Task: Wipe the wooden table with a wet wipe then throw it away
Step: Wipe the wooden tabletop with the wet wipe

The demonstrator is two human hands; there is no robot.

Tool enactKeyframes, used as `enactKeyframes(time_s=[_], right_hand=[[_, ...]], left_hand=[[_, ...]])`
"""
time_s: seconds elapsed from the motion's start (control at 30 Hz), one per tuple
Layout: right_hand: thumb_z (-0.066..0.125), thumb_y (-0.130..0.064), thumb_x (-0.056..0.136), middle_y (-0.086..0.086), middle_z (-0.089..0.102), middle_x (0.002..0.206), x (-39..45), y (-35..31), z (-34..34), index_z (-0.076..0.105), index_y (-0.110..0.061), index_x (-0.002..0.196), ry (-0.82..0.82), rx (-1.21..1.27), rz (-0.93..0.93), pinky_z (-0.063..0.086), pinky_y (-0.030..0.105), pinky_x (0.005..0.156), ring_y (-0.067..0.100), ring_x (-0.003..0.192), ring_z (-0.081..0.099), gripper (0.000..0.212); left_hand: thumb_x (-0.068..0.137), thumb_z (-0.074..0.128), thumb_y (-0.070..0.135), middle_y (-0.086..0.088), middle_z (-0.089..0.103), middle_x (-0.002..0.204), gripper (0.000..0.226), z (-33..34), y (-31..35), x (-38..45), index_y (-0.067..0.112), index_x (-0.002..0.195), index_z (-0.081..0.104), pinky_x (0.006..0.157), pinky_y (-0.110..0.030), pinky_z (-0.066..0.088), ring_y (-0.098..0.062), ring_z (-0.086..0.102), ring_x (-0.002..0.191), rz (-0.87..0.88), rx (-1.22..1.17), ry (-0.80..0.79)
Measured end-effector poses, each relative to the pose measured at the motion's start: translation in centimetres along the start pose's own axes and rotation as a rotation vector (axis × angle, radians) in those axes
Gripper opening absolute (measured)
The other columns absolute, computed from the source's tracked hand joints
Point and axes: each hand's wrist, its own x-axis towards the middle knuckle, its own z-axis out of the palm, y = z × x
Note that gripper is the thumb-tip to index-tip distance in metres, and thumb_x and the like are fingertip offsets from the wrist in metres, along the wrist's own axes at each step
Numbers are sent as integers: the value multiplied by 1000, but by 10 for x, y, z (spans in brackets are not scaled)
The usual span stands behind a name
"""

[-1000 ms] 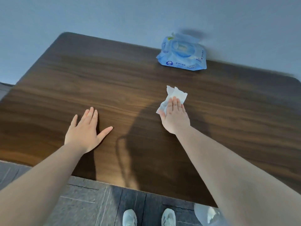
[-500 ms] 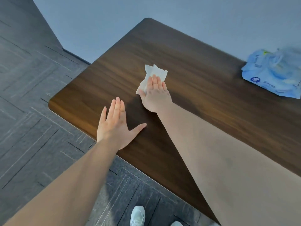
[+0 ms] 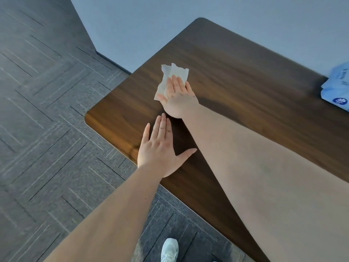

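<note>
A white wet wipe [image 3: 175, 74] lies crumpled on the dark wooden table [image 3: 245, 76], near its left end. My right hand [image 3: 178, 97] presses flat on the wipe, fingers together, covering its lower part. My left hand [image 3: 160, 150] rests flat on the table's near edge, just below the right hand, fingers straight and thumb spread, holding nothing.
A blue pack of wet wipes [image 3: 338, 87] lies at the table's far right, cut off by the frame edge. A grey-blue wall runs behind the table. Grey patterned floor [image 3: 47, 129] lies left and below. One white shoe [image 3: 169, 249] shows at the bottom.
My right hand has slid the wipe leftward across the table toward its left end. The view has swung left with it, pushing the blue pack to the right edge. My left hand stays planted.
</note>
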Motion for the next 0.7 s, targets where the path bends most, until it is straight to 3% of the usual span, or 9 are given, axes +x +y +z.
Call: enactKeyframes(time_s=[0.13,0.33,0.43,0.57,0.7], right_hand=[[17,-52,99,8,6,161,-15,12,2,6,-11,152,33,-39,-15,0,40,119,21,148,3,67],[15,-53,99,5,3,161,-66,56,5,4,-11,152,12,-12,101,-1,41,119,19,148,0,68],[10,-53,98,3,-4,161,-107,100,6,-2,-12,152,-42,17,192,-3,41,120,17,148,-6,69],[6,-55,96,2,-6,161,-170,174,8,-4,-13,152,-59,46,360,-3,41,120,15,148,-8,70],[7,-58,95,3,-6,162,-239,250,8,-4,-14,152,-53,49,526,-3,43,120,17,148,-6,72]], left_hand=[[57,-25,82,-4,-9,160,117,1,1,0,13,150,-6,120,-42,-2,-20,-11,147,-9,49,-18],[71,10,87,-3,-1,161,109,1,4,0,13,151,1,120,-40,2,-20,-2,148,-13,44,11],[74,6,84,-4,-7,161,106,-2,6,-4,11,150,-4,119,-39,0,-19,-7,147,11,70,-39],[81,-3,71,-8,0,161,95,-12,16,-5,7,150,2,119,-38,7,-19,-1,148,152,237,-47],[86,2,65,-6,-2,161,87,-19,53,-6,7,151,2,119,-37,5,-17,-3,147,226,281,-63]])
